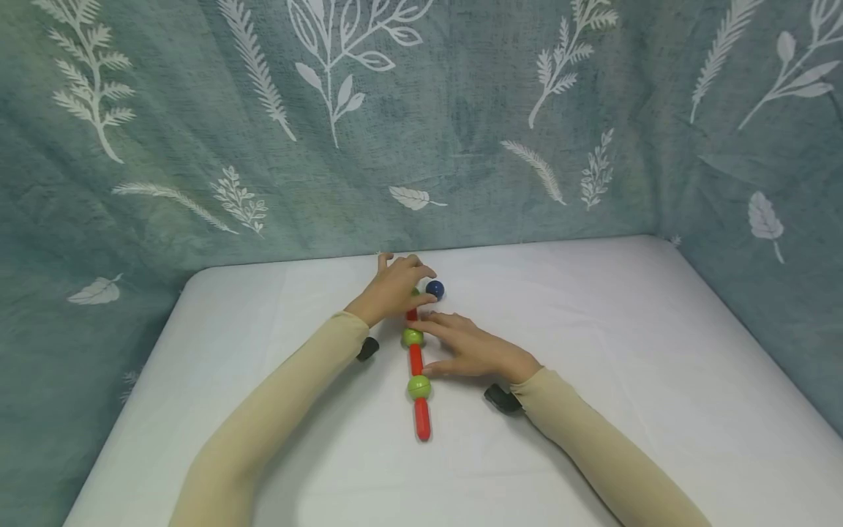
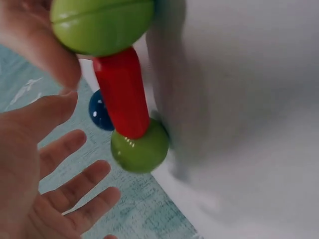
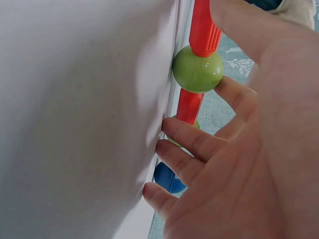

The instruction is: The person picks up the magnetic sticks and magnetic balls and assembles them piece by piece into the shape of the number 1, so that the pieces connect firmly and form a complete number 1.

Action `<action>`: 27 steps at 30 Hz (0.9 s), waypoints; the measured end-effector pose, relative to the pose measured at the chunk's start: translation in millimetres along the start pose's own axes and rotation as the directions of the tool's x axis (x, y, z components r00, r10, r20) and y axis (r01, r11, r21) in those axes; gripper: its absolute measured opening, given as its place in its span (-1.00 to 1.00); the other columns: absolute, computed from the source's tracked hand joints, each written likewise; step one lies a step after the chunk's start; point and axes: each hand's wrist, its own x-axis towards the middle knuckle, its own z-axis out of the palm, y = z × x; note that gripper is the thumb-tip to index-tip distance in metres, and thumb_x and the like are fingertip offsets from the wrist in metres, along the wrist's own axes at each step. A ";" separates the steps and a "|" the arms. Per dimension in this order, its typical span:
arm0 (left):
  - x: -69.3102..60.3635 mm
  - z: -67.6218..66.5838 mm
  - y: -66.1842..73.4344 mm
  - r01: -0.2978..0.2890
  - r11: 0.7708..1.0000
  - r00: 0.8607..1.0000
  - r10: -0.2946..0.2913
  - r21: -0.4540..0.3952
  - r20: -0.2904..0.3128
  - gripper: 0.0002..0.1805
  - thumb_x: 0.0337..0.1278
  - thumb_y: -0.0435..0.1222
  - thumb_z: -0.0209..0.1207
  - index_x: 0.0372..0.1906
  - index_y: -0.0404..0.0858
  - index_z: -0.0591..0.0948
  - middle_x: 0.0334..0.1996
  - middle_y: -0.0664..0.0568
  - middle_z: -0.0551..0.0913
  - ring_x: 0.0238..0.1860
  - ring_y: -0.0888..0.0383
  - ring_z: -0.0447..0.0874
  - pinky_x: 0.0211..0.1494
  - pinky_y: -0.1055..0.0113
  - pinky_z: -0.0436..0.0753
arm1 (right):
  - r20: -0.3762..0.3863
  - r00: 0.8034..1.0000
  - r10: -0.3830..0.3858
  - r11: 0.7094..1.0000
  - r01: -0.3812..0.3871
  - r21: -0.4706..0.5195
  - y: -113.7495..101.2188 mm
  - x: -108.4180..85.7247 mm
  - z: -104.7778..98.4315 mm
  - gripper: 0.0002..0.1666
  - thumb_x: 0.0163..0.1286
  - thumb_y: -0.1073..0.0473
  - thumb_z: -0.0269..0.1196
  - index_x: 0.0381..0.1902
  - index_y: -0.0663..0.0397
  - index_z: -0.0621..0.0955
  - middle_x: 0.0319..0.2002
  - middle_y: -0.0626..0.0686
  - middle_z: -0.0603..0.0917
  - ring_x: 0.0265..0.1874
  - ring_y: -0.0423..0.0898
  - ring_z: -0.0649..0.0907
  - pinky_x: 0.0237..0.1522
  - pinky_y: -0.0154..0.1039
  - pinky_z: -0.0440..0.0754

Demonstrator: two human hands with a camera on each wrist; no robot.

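Note:
A line of red rods and green balls runs away from me on the table, with a near red rod (image 1: 422, 421), a near green ball (image 1: 418, 386) and a middle green ball (image 1: 412, 337). My left hand (image 1: 393, 287) arches over the far end, fingers spread, partly hiding the far green ball (image 2: 139, 147). A blue ball (image 1: 435, 290) sits to the right of that end, close to the left fingertips. My right hand (image 1: 477, 348) lies along the right side of the line. Its fingers are extended beside the middle ball, its thumb near a red rod (image 1: 416, 360).
A white-covered table (image 1: 593, 307) carries everything. Behind it and at the sides hangs a green cloth (image 1: 461, 146) with white leaf prints. Black wrist devices (image 1: 502, 400) show under both sleeves.

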 end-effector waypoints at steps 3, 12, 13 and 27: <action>7.8 1.8 0.9 0.000 1.000 1.000 -0.001 0.030 0.020 -0.48 0.17 0.05 0.29 0.19 -0.05 0.59 0.07 0.02 0.58 0.14 0.03 0.53 0.41 -0.19 0.07 | -0.003 1.000 -0.008 1.000 0.008 0.005 -2.1 1.6 -0.6 -0.08 0.23 -0.17 0.37 0.47 -0.13 0.28 0.46 0.15 0.26 0.44 0.16 0.26 0.37 0.21 0.24; 16.8 6.9 -0.7 0.008 0.998 0.999 -0.012 0.061 0.053 -0.54 0.14 0.02 0.31 0.11 -0.05 0.63 0.03 0.02 0.63 0.10 0.03 0.58 0.40 -0.17 0.09 | 0.009 1.000 0.004 1.000 -0.004 -0.001 -1.2 4.0 1.8 -0.06 0.22 -0.15 0.39 0.49 -0.17 0.27 0.45 0.12 0.29 0.43 0.12 0.27 0.39 0.18 0.21; 17.6 7.6 -0.7 0.007 0.998 0.999 -0.011 0.065 0.052 -0.55 0.14 0.02 0.32 0.10 -0.04 0.64 0.03 0.03 0.63 0.09 0.04 0.59 0.40 -0.17 0.10 | 0.010 1.000 0.007 1.000 -0.007 0.000 -1.2 3.9 1.7 -0.06 0.22 -0.15 0.39 0.48 -0.17 0.27 0.44 0.12 0.30 0.43 0.12 0.28 0.39 0.18 0.21; 20.1 15.7 1.2 0.015 0.998 0.999 -0.017 0.058 0.037 -0.58 0.17 0.01 0.30 0.10 -0.04 0.64 0.06 0.03 0.65 0.15 0.05 0.56 0.43 -0.20 0.08 | -0.004 1.000 0.003 1.000 -0.003 -0.015 2.3 1.4 2.1 -0.08 0.22 -0.16 0.38 0.47 -0.17 0.28 0.40 0.10 0.34 0.38 0.11 0.33 0.37 0.15 0.24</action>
